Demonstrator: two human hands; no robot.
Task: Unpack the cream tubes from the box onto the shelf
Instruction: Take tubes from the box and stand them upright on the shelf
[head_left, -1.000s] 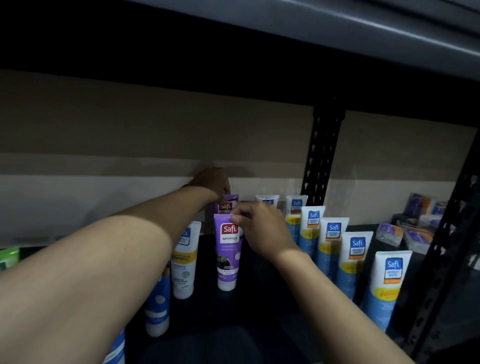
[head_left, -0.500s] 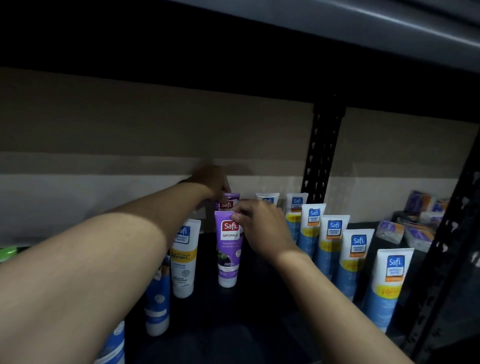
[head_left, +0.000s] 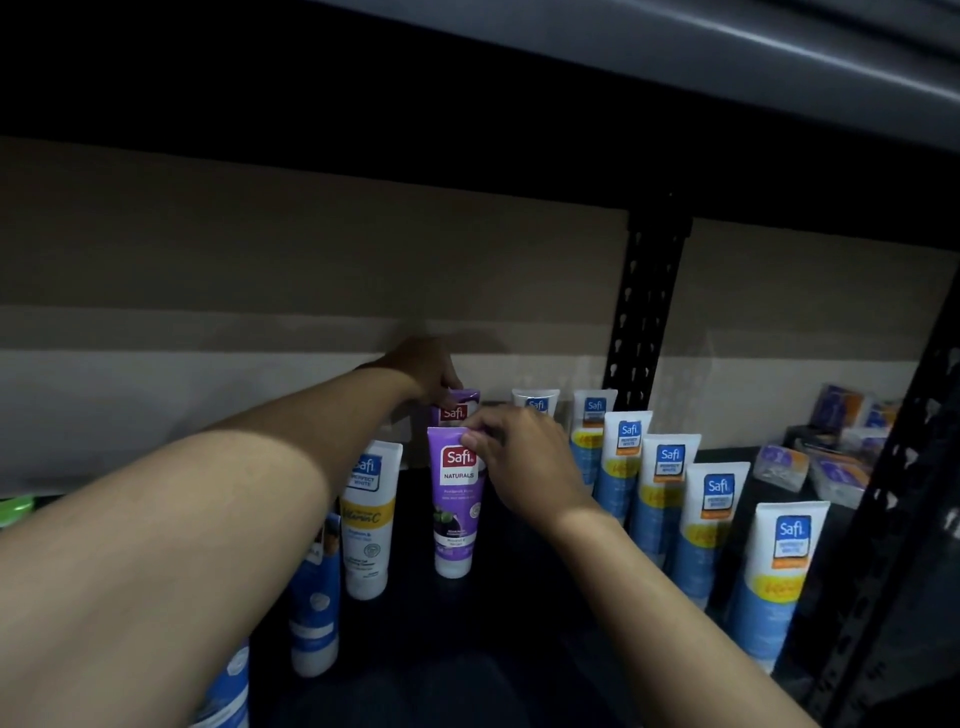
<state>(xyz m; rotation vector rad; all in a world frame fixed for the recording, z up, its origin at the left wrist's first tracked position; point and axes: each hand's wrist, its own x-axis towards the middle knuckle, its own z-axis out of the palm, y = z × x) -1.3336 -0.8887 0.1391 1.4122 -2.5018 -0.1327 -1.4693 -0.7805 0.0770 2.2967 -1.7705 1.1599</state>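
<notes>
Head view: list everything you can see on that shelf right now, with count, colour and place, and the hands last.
Purple tubes: two, purple with white caps, standing centre, one behind the other.
White Vitamin C tube: one, white with a yellow band, left of the front purple tube.
Blue tubes at left: at least two, blue and white, front left, partly hidden by the forearm.
Blue-and-white tubes: about seven, in a diagonal row on the right.
Small packets: several, purple and orange, far right; count unclear.
Green object: one, far left edge.
Black upright post: one, at the back.
Left hand: on the rear purple tube's top.
Right hand: fingers at the front purple tube's top.
</notes>
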